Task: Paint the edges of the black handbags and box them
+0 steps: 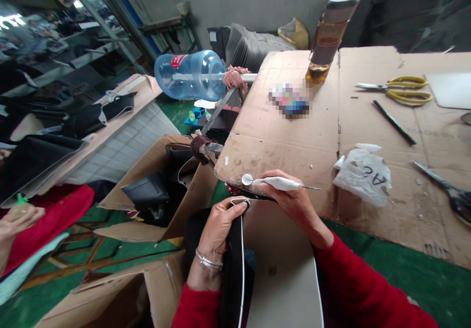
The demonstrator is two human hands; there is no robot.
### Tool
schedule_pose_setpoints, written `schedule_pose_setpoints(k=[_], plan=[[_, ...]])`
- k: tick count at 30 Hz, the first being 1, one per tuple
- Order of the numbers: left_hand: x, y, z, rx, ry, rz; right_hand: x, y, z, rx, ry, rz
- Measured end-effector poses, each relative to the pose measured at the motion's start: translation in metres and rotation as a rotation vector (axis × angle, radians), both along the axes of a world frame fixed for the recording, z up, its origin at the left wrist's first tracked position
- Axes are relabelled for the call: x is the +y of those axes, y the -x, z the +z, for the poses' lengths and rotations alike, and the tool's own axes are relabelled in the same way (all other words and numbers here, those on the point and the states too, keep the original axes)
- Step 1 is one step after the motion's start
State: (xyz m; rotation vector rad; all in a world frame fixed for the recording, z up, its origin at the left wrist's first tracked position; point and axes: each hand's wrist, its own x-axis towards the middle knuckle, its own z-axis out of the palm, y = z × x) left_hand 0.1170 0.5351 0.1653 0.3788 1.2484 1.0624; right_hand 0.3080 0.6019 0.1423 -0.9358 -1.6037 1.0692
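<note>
My left hand (218, 225) pinches the top corner of a black panel with a pale inner side (283, 264) and a white edge. The panel stands upright in front of me, below the table corner. In my right hand (294, 201) is a thin metal tool with a white-wrapped middle (281, 183). Its thin left end reaches a small white round cap (247, 179) at the table's corner; whether they touch I cannot tell. A bare metal end sticks out on the right. Both hands are closed and close together.
On the cardboard-covered table (279, 146) lie a crumpled plastic bag (364, 177), yellow-handled scissors (408, 91), black scissors (454, 195), a black stick (394, 123) and a drink bottle (327, 38). Open cartons (198, 198) stand left. Another person's hand (18, 222) shows far left.
</note>
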Motion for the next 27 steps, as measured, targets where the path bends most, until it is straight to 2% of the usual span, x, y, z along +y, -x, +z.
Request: schedule_pose_setpoints(k=[8, 15, 22, 27], plan=[[-0.001, 0.010, -0.004, 0.007, 0.026, 0.004, -0.001, 0.002, 0.001, -0.048, 0.000, -0.008], [0.002, 0.010, -0.005, -0.012, 0.038, 0.021, -0.002, 0.000, 0.006, 0.040, 0.030, -0.029], [0.003, 0.008, -0.004, -0.080, 0.038, 0.026, -0.005, -0.010, 0.008, 0.229, 0.230, 0.036], [0.003, 0.009, -0.004, -0.073, 0.030, -0.018, -0.006, -0.014, 0.013, 0.302, 0.294, 0.085]])
